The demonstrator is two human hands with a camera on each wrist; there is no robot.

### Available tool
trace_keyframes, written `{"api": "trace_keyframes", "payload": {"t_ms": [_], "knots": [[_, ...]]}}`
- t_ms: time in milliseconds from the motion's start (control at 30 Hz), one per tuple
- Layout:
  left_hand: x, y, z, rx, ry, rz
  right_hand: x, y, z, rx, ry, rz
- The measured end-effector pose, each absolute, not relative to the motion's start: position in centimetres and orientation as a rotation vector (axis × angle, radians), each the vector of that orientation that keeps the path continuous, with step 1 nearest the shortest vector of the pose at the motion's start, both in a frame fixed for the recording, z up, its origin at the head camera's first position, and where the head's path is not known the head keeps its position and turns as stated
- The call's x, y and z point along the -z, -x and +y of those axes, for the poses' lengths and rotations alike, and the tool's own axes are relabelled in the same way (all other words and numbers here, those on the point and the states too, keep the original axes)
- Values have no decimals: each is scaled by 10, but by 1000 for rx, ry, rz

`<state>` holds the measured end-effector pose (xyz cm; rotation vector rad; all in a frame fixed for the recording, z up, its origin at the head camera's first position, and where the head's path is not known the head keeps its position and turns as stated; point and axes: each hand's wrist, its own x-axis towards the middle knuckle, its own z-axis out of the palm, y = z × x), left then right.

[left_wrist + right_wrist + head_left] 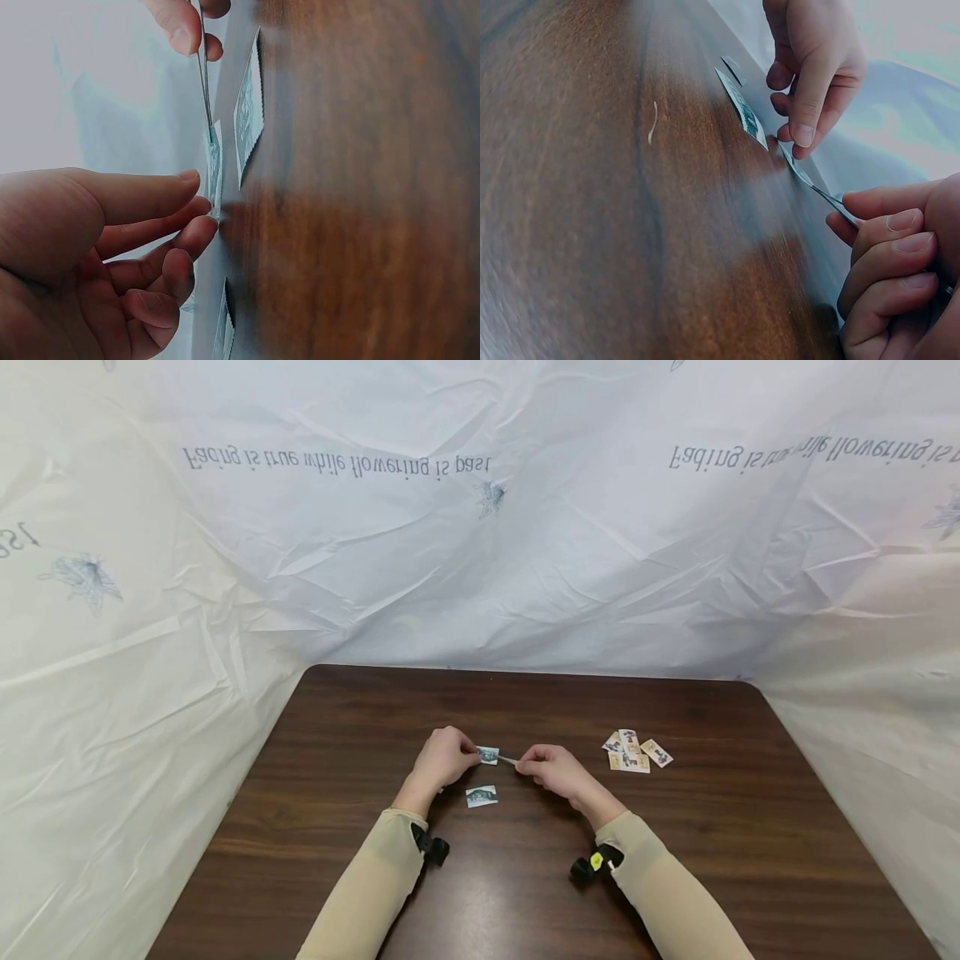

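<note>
My right hand (553,770) grips slim metal tweezers (204,82), whose tips meet one end of a small green-and-white postage stamp (214,169). At the stamp's other end is my left hand (444,758), its thumb and fingertips close together at the stamp's edge. The right wrist view shows the tweezers (834,205) reaching from the curled right fingers to that stamp, close over the table. Nearer my body lies a second green stamp (482,796), with a toothed edge (250,112) in the left wrist view. Part of another stamp (223,326) shows below the left hand.
Several orange-and-white stamps (628,753) lie loosely overlapped on the right of the dark wooden table (360,710). A pale curved mark (653,124) shows on the wood. White printed sheeting (465,568) hangs behind and along the table's sides.
</note>
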<state>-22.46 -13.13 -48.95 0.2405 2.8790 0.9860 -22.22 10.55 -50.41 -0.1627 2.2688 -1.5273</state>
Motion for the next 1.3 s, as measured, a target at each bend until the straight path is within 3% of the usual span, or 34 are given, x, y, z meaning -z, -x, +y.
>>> {"api": "trace_keyframes", "payload": {"t_ms": [1300], "knots": [[481, 226, -129, -1040, -296, 2922, 500, 229, 113, 1662, 28, 2304]]}}
